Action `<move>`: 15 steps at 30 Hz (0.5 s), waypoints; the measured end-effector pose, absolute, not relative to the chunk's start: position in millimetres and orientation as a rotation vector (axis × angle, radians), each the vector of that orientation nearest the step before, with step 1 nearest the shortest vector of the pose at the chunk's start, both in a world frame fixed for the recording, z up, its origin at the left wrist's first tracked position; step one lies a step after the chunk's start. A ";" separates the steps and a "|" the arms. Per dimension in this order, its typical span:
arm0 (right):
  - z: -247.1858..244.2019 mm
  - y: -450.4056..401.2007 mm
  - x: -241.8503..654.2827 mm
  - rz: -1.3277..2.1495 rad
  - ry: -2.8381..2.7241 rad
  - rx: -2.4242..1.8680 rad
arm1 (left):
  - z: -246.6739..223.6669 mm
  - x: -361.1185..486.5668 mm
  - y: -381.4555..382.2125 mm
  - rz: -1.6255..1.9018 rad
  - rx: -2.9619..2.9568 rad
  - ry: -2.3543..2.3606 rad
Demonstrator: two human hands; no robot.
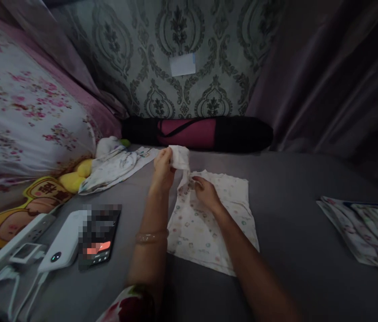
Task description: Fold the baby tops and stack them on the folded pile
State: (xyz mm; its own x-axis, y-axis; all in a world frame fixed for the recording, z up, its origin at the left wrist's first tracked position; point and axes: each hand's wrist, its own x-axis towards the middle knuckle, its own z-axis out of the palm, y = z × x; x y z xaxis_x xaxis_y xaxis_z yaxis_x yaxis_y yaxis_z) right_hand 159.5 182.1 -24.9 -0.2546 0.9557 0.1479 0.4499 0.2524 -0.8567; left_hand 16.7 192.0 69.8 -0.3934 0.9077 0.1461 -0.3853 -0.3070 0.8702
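Observation:
A small white garment (209, 223) with a pattern of small coloured prints lies spread on the grey bed sheet. My left hand (163, 166) is closed on a raised white part of it, which stands up from the garment's upper left. Just to the right, my right hand (204, 191) rests over the upper part of the garment, thumb and index finger pinched at the cloth near the raised part. A bracelet circles my left wrist.
Crumpled printed cloth (115, 170) and yellow plush toys (74, 176) lie at the left. Nearer are a power strip (17, 250), a white power bank (64, 241) and a phone (103, 237). Folded clothes (363, 232) lie right; a black and pink bag (189, 133) lies along the wall.

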 end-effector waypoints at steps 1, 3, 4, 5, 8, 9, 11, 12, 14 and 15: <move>-18.3 184.6 164.8 1.055 -1.646 -1.312 | 68.2 21.6 193.0 1.820 0.840 0.983; -4.8 189.3 178.5 1.379 -1.313 -1.302 | 63.3 34.2 194.4 1.791 0.894 1.005; 0.8 191.6 186.8 1.542 -1.185 -1.262 | 59.9 41.9 194.7 1.771 0.933 1.016; 4.8 194.0 195.8 1.682 -1.105 -1.212 | 55.9 50.1 194.6 1.740 0.982 1.024; 6.3 199.8 223.1 1.865 -1.036 -1.122 | 42.0 70.1 193.6 1.536 1.212 1.004; 4.1 201.0 231.1 1.859 -1.013 -1.111 | 37.6 72.4 193.7 1.456 1.297 0.999; -1.6 201.6 243.9 1.812 -0.947 -1.114 | 29.7 67.6 195.7 1.374 1.387 1.043; -3.9 201.2 248.6 1.789 -0.921 -1.130 | 26.2 60.9 197.7 1.380 1.377 1.109; -5.8 199.7 254.9 1.743 -0.942 -1.219 | 19.3 42.2 202.8 1.417 1.282 1.329; -5.3 199.0 256.8 1.721 -0.978 -1.277 | 15.9 32.5 205.4 1.411 1.243 1.457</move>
State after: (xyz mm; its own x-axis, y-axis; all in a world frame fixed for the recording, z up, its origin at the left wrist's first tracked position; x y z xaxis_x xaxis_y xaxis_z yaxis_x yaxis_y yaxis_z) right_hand 256.8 199.0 -5.3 -0.2051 0.9010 -0.3823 -0.1329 -0.4126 -0.9011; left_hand 32.5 205.4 15.9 -0.2522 0.9613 0.1109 0.1419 -0.0767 0.9869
